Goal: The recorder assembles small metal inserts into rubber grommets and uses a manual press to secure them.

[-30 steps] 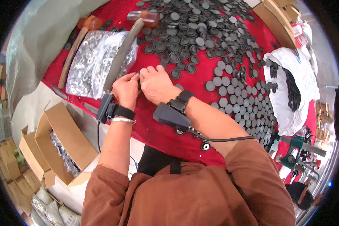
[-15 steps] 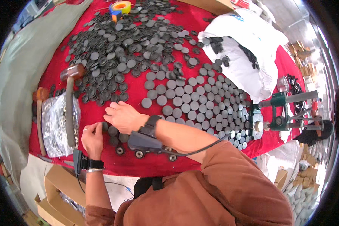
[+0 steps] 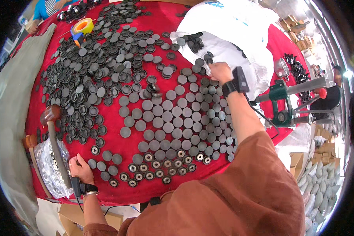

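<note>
My right hand [image 3: 221, 73] reaches to the lower edge of a white sack [image 3: 228, 23]. Its fingers are bent and closed, beside a few black round caps [image 3: 200, 62] at the sack's mouth; what they grip is hidden. My left hand [image 3: 81, 170] rests at the near left, fingers a little apart and seemingly holding nothing. It lies between a clear plastic bag of metal rings [image 3: 49, 171] and several loose dark caps [image 3: 107, 155]. Rows of flat dark caps [image 3: 167, 116] cover the middle; along the near edge, caps with metal rings [image 3: 159, 173] face up.
A large heap of caps [image 3: 94, 74] spreads over the red cloth [image 3: 118, 145]. Two mallets, one brown-headed [image 3: 50, 114], lie left by the bag. A green metal press [image 3: 279, 102] stands right. Yellow tape [image 3: 83, 26] lies far left, near another person's hand [image 3: 33, 28].
My right hand has moved from beside my left hand to the sack at the far right. My left hand has shifted left, away from a dark cap. The view has shifted too.
</note>
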Demonstrator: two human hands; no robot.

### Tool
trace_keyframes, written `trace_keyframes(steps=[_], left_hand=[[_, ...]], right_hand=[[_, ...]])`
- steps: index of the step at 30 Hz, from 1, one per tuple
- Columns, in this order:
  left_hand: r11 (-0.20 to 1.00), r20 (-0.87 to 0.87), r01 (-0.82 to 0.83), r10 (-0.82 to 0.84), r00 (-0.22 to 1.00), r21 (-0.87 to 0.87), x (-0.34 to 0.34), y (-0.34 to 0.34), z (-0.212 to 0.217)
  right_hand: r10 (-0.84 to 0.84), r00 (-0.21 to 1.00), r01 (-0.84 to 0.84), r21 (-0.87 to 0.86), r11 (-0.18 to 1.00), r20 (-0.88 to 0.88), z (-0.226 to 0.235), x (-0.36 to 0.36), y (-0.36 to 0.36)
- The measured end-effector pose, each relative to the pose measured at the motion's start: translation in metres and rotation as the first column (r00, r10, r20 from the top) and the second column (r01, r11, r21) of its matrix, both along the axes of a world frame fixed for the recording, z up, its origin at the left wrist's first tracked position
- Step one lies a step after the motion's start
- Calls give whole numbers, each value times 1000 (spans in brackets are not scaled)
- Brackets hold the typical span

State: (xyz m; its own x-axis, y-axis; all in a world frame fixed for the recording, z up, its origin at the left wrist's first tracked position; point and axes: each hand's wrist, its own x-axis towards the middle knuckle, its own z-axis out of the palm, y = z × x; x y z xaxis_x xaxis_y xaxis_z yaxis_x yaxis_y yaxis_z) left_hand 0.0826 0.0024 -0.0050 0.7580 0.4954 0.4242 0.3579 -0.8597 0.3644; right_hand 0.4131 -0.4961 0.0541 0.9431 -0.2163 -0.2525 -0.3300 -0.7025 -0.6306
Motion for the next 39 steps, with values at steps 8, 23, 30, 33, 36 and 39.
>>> trace_keyframes(steps=[8,23,30,33,36,39], left_hand=[[998,-110,-57,53,992,-32,-1,-1,6],[996,-26,-62,60,998,-63,0,-8,13],[993,-31,-82,79,996,-85,1,-7,11],[995,21,-50,52,998,-86,3,-8,14],[995,44,-41,45,998,-93,2,-6,13],[992,10,-66,67,998,-107,1,-6,12]], right_hand=[[206,972,-15,839,545,-117,24,28,139],[461,850,-473,-16,881,257,6,19,170],[654,733,-520,-468,715,184,-10,21,201],[579,797,-500,-352,792,171,5,12,207],[394,919,-347,436,830,-19,20,-13,221],[382,917,-67,901,428,-114,30,-43,227]])
